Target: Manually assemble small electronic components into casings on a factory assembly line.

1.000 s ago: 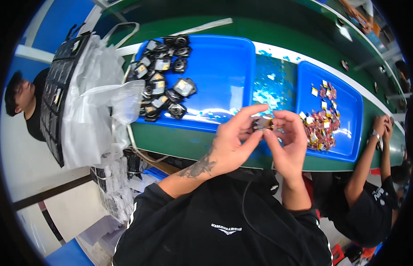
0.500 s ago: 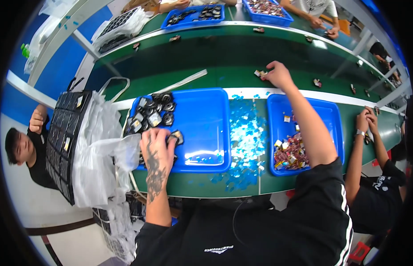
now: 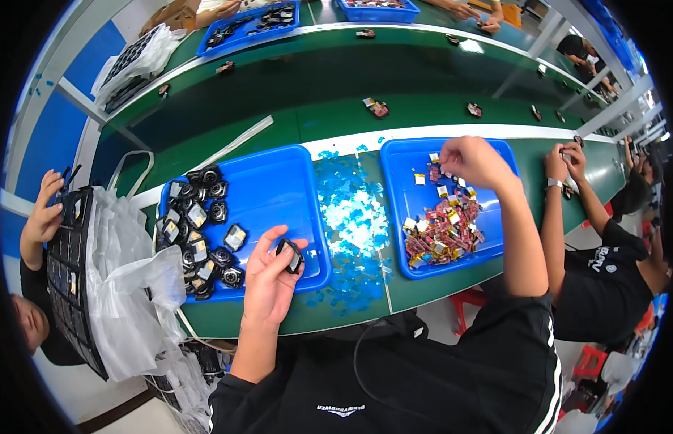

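My left hand (image 3: 270, 286) is turned palm up over the near right part of a blue tray (image 3: 318, 217), its fingers closed round a small black square housing (image 3: 290, 256). Several similar black housings (image 3: 199, 210) with pale or lens-like faces lie heaped at that tray's left side. My right hand (image 3: 478, 163) hangs over a second blue tray (image 3: 389, 192), fingers curled together in a pinch; whatever they hold, if anything, is hidden. Beneath it lies a pile of small reddish circuit boards with silvery battery-like parts (image 3: 445, 228).
Blue film scraps (image 3: 354, 217) cover the table between the trays. A green conveyor (image 3: 307, 79) carries scattered assemblies (image 3: 376, 108). At left, black compartment trays (image 3: 65, 267) and white plastic wrap (image 3: 126, 289) stand near a person's hand (image 3: 43, 213). Another person's hands (image 3: 564, 163) work at right.
My left hand has come off the heap and turned palm up with a housing. My right hand has drawn back from the conveyor to above the right tray. The view has shifted.
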Motion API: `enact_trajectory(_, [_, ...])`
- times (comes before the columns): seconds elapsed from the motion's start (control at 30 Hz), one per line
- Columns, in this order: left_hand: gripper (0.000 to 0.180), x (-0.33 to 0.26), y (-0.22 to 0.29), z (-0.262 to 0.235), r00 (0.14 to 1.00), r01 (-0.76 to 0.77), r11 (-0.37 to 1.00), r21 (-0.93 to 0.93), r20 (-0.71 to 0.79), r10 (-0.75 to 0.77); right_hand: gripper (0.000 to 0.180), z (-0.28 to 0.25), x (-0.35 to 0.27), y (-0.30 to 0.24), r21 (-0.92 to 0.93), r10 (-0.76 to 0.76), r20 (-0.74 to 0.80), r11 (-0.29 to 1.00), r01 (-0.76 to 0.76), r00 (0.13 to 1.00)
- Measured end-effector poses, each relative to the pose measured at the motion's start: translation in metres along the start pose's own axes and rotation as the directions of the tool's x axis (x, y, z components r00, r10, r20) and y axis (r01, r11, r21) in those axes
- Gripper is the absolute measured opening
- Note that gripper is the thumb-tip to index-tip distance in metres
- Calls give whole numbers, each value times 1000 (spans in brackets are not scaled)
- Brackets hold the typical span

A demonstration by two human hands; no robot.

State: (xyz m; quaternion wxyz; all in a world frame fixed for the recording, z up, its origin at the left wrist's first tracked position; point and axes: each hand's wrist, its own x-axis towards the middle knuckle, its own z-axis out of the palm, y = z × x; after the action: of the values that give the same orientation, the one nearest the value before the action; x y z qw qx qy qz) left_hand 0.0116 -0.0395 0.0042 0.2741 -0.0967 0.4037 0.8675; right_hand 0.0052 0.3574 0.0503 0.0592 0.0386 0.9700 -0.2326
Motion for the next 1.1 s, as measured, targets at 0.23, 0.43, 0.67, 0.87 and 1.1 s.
enact_trajectory(0.23, [25,-3,-10,21,996,15,996,83,91,-23,13,47,-31,1,-44,73,-103,996,-78,992])
enact_trajectory(0.43, [30,2,-5,29,911,-392,740,546,344,228,7,33,-58,-46,237,28,-323,970,52,946])
enact_trajectory(0.67, [34,7,-1,87,729,-683,321,656,638,246,10,32,-87,-110,637,-120,-193,740,217,974])
enact_trajectory(0.87, [28,12,-5,72,761,-587,509,630,644,80,24,42,-89,-122,798,-186,-131,563,215,974])
enact_trajectory(1.1, [23,4,-8,67,762,-618,438,653,633,132,25,49,-89,-131,835,-207,-72,522,172,976])
